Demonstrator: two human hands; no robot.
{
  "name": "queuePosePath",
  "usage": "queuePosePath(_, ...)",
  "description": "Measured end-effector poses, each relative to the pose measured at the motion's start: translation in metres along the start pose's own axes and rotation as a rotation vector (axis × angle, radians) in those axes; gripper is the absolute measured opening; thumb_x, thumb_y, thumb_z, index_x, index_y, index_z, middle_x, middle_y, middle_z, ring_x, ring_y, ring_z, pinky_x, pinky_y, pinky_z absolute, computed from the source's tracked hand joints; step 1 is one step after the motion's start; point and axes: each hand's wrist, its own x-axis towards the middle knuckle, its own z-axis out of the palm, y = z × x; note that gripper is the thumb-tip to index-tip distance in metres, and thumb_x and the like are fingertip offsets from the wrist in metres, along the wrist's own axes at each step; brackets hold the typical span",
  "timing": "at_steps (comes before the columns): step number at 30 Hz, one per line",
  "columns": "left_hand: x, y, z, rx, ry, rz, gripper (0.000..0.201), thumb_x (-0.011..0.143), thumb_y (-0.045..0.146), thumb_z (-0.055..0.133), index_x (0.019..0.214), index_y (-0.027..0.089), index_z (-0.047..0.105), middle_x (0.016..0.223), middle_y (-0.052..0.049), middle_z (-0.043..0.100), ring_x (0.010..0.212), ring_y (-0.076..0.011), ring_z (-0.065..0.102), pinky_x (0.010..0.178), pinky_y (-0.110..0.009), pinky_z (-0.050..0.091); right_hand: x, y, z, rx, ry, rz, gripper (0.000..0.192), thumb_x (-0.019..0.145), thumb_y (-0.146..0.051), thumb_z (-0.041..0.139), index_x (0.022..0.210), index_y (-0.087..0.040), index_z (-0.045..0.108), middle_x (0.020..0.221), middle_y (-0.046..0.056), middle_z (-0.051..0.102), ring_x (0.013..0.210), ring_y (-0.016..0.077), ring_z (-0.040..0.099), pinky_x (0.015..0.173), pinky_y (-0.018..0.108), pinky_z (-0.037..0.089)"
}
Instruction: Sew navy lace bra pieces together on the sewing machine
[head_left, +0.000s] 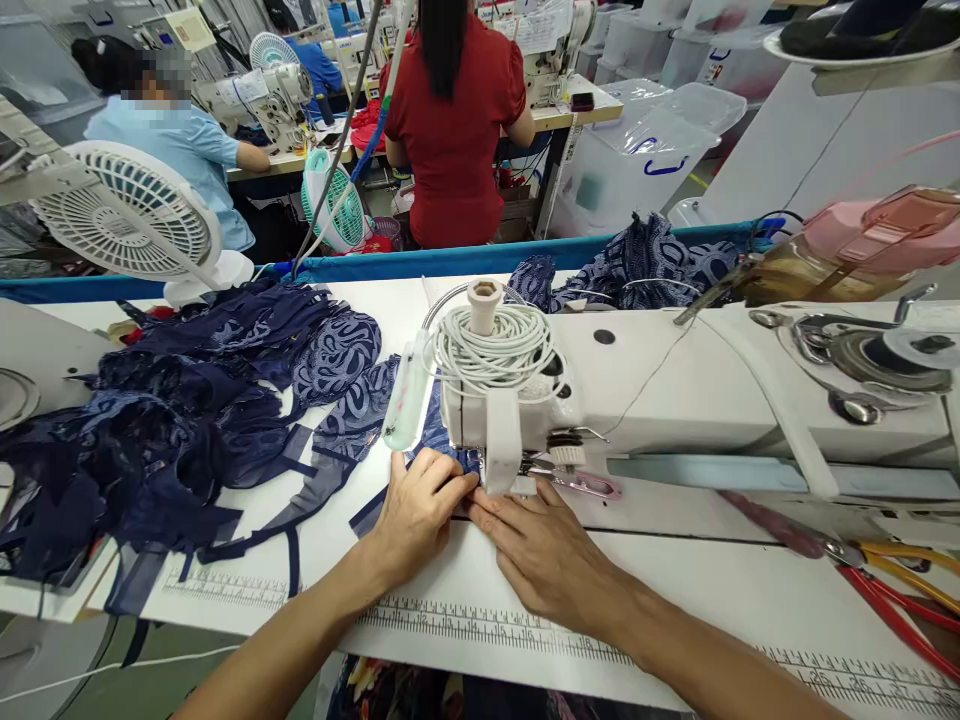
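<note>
A navy patterned lace piece [436,425] lies under the head of the white sewing machine [645,370]. At its near edge my left hand [420,505] is closed, thumb and fingers pinching the navy cloth just left of the needle area. My right hand [551,555] lies palm down in front of the presser foot, fingers stretched out over the bed and touching the cloth's edge. Fingertips of both hands nearly meet. The needle itself is mostly hidden behind the white machine cover [502,440].
A heap of navy lace bra pieces [195,430] spreads at left, and more navy lace [652,260] lies behind the machine. Coiled white cord [495,345] sits atop the head. Red-handled pliers [892,610] lie at right. A ruler strip [487,622] runs along the front. Two people sit beyond.
</note>
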Motion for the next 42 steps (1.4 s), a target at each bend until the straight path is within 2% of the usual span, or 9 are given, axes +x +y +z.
queuePosePath(4, -0.001, 0.01, -0.002, 0.139, 0.054, 0.082, 0.032, 0.089, 0.003, 0.046, 0.115, 0.013, 0.061, 0.101, -0.012, 0.065, 0.104, -0.0263, 0.056, 0.083, -0.045, 0.044, 0.004, 0.012, 0.002, 0.073, 0.195, 0.124, 0.032, 0.086, -0.005, 0.042, 0.096, -0.021, 0.068, 0.083, 0.004, 0.066, 0.081, 0.0192, 0.055, 0.084, 0.038, 0.042)
queuePosePath(8, -0.004, 0.016, -0.007, 0.207, 0.052, 0.148, 0.034, 0.091, 0.002, 0.041, 0.121, 0.01, 0.057, 0.107, -0.014, 0.068, 0.112, -0.0268, 0.058, 0.095, -0.054, 0.041, 0.009, 0.021, 0.004, -0.006, 0.184, 0.11, 0.036, 0.085, -0.003, 0.043, 0.104, -0.022, 0.068, 0.088, 0.006, 0.065, 0.086, 0.0212, 0.054, 0.079, 0.036, 0.042)
queuePosePath(12, -0.011, 0.008, -0.015, 0.031, -0.025, 0.092, 0.044, 0.084, -0.006, 0.036, 0.118, 0.011, 0.058, 0.113, -0.012, 0.068, 0.114, -0.0231, 0.059, 0.098, -0.048, 0.043, 0.006, 0.02, 0.006, -0.12, 0.122, 0.021, 0.05, 0.083, 0.001, 0.044, 0.125, -0.02, 0.06, 0.085, 0.006, 0.067, 0.088, 0.0222, 0.056, 0.091, 0.041, 0.037)
queuePosePath(16, -0.016, -0.003, -0.017, -0.043, -0.058, 0.069, 0.046, 0.082, -0.006, 0.039, 0.118, 0.016, 0.058, 0.119, -0.009, 0.067, 0.115, -0.0225, 0.058, 0.099, -0.048, 0.041, 0.002, 0.018, 0.011, -0.225, 0.094, 0.006, 0.054, 0.079, 0.004, 0.046, 0.127, -0.017, 0.059, 0.072, 0.003, 0.064, 0.084, 0.0222, 0.056, 0.096, 0.043, 0.032)
queuePosePath(20, -0.014, -0.012, -0.01, -0.018, -0.051, 0.099, 0.042, 0.084, -0.002, 0.043, 0.119, 0.016, 0.057, 0.119, -0.009, 0.067, 0.116, -0.0235, 0.058, 0.098, -0.048, 0.041, 0.004, 0.019, 0.015, -0.329, 0.031, 0.062, 0.053, 0.075, 0.0, 0.051, 0.124, -0.018, 0.06, 0.07, 0.004, 0.063, 0.082, 0.0226, 0.055, 0.089, 0.041, 0.032)
queuePosePath(27, 0.005, -0.026, -0.01, -0.034, -0.096, 0.077, 0.043, 0.078, -0.003, 0.04, 0.112, 0.016, 0.06, 0.101, -0.009, 0.07, 0.093, -0.0227, 0.063, 0.072, -0.034, 0.045, 0.011, 0.02, 0.01, -0.347, 0.143, 0.13, 0.036, 0.078, -0.004, 0.054, 0.105, -0.022, 0.068, 0.081, 0.007, 0.063, 0.084, 0.0222, 0.051, 0.08, 0.036, 0.032)
queuePosePath(32, 0.016, -0.03, -0.013, -0.079, -0.06, 0.058, 0.033, 0.073, -0.002, 0.044, 0.094, 0.015, 0.063, 0.082, -0.007, 0.066, 0.09, -0.0236, 0.063, 0.08, -0.037, 0.045, 0.008, 0.021, 0.007, -0.28, 0.204, 0.117, 0.018, 0.082, -0.008, 0.051, 0.082, -0.018, 0.067, 0.079, 0.007, 0.059, 0.08, 0.0204, 0.049, 0.074, 0.033, 0.033)
queuePosePath(35, 0.017, -0.032, -0.011, -0.081, 0.002, 0.056, 0.029, 0.076, 0.001, 0.046, 0.093, 0.016, 0.063, 0.082, -0.006, 0.065, 0.092, -0.0235, 0.062, 0.085, -0.038, 0.045, 0.007, 0.023, 0.007, -0.262, 0.262, 0.108, 0.022, 0.085, -0.011, 0.049, 0.067, -0.017, 0.06, 0.075, 0.006, 0.056, 0.076, 0.0189, 0.047, 0.072, 0.033, 0.033)
queuePosePath(42, 0.014, -0.039, -0.003, -0.013, 0.018, -0.045, 0.028, 0.084, 0.006, 0.044, 0.102, 0.017, 0.062, 0.092, -0.01, 0.063, 0.092, -0.0246, 0.058, 0.083, -0.04, 0.047, 0.01, 0.025, 0.01, -0.245, 0.259, 0.132, 0.027, 0.088, -0.011, 0.046, 0.065, -0.017, 0.059, 0.069, 0.004, 0.053, 0.074, 0.0185, 0.048, 0.071, 0.034, 0.034)
